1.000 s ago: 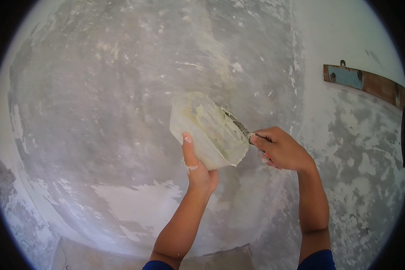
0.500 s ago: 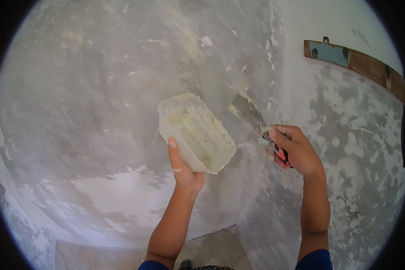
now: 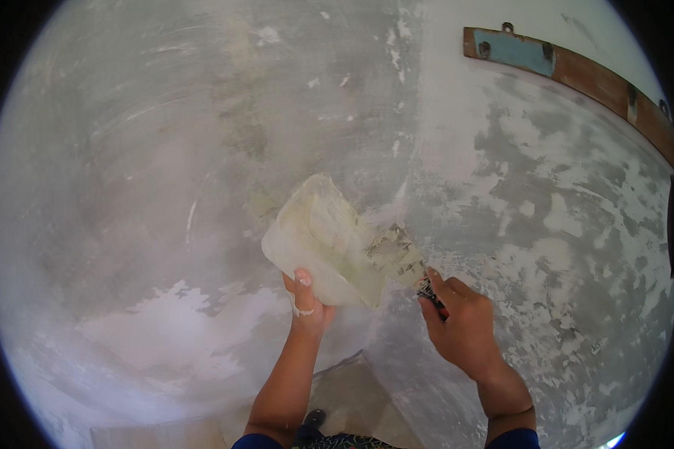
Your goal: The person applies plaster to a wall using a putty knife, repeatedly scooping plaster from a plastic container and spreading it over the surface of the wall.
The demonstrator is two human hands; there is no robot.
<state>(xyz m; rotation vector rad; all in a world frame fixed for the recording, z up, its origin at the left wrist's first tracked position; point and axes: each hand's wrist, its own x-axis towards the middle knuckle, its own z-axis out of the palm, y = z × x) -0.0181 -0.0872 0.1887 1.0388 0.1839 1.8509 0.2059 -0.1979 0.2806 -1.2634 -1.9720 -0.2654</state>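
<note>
My left hand (image 3: 311,305) grips a whitish plastic tub (image 3: 307,243) by its lower side, thumb along the outer wall. Pale yellowish filler is smeared over the tub's inside and rim, and the tub is tilted. In my right hand (image 3: 460,318) is a putty knife (image 3: 397,253), its dark and red handle wrapped by my fingers. Filler coats the blade, whose end is at the tub's right rim; whether it touches cannot be made out. Some filler clings to my left thumb and wrist.
A grey wall (image 3: 150,172) with white patches rises in front and meets a second patchy wall (image 3: 562,224) at a corner. A wooden board (image 3: 591,78) with metal fittings is fixed on the right wall. Floor (image 3: 352,396) and a dark shoe (image 3: 316,417) show below.
The putty knife has come down and left to the tub's rim, and its visible blade face now carries filler. The tub has tipped and lowered slightly. My view has shifted to the right.
</note>
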